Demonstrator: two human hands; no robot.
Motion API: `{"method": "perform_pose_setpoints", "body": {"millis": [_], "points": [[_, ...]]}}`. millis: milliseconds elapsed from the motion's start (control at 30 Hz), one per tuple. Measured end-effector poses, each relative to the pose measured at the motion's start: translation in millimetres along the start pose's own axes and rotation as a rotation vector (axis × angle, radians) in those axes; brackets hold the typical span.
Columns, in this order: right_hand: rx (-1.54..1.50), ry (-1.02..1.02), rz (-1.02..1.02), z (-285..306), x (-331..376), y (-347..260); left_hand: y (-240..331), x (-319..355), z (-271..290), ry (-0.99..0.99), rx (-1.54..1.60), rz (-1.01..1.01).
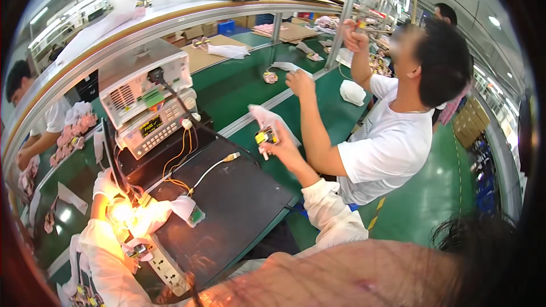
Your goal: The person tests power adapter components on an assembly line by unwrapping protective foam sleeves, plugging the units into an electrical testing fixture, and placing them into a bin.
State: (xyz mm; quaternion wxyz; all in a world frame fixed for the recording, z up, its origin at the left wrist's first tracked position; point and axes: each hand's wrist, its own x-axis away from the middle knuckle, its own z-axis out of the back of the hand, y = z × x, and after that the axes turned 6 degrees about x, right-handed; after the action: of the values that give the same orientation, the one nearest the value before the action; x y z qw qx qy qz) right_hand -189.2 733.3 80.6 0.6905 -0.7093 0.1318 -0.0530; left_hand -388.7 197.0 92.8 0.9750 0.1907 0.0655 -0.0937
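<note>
My right hand [282, 148] reaches out in a white sleeve over the far edge of the black mat [239, 204]. It grips a small yellow and black part [265, 136] together with a white pouch [267, 118]. My left hand [116, 211] is washed out by bright light at the mat's left end. Its fingers are closed on a white pouch [170, 209] with a small green board [196, 216] sticking out. Orange wires [177, 162] and a white cable [213, 166] lie on the mat between my hands.
A grey test instrument [145, 99] stands behind the mat and a white power strip [168, 265] lies in front. A co-worker in a white T-shirt [387, 142] reaches over the green bench [239, 82] beside me. Another person [25, 102] works at far left near pink parts [74, 131].
</note>
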Motion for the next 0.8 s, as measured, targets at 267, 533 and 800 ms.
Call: {"method": "perform_pose_setpoints", "body": {"millis": [267, 533, 800], "points": [[0.645, 0.154, 0.434, -8.5, -6.8, 38.0, -105.5, -13.2, 3.2, 0.184, 0.923, 0.325], [0.704, 0.294, 0.734, -44.7, 58.7, -11.0, 0.1, 104.7, 136.4, 0.232, 1.492, 0.089], [-0.375, -1.011, 0.088, -133.6, 173.6, -39.5, 117.8, 274.2, 170.5, 0.404, 1.107, -0.146]]}}
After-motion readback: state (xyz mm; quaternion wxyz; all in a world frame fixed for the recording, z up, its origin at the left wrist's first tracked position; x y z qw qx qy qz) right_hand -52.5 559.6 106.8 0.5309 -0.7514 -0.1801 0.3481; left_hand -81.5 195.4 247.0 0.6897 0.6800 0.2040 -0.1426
